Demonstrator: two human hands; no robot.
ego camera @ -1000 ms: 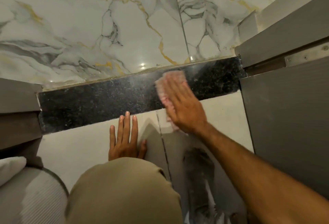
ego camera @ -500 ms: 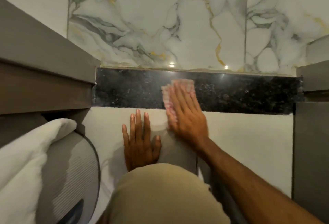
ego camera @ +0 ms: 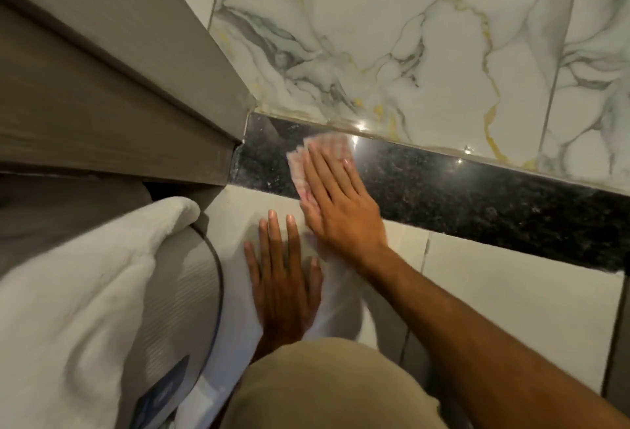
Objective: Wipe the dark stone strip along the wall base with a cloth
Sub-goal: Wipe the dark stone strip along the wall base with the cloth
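Note:
The dark speckled stone strip runs along the base of the marble wall, from the grey cabinet corner on the left down to the right. My right hand lies flat on a pink cloth and presses it against the strip near its left end. The cloth shows only past my fingertips and along my hand's left edge. My left hand rests flat on the pale floor tile just below the strip, fingers spread, holding nothing.
A grey cabinet stands close on the left, meeting the strip's left end. Below it are a white towel and a grey ribbed round object. My knee in beige cloth fills the bottom centre. Marble wall tiles rise behind.
My right hand has slid the cloth leftward along the strip toward the cabinet corner. The view has swung left with it. My left hand stays planted on the floor.

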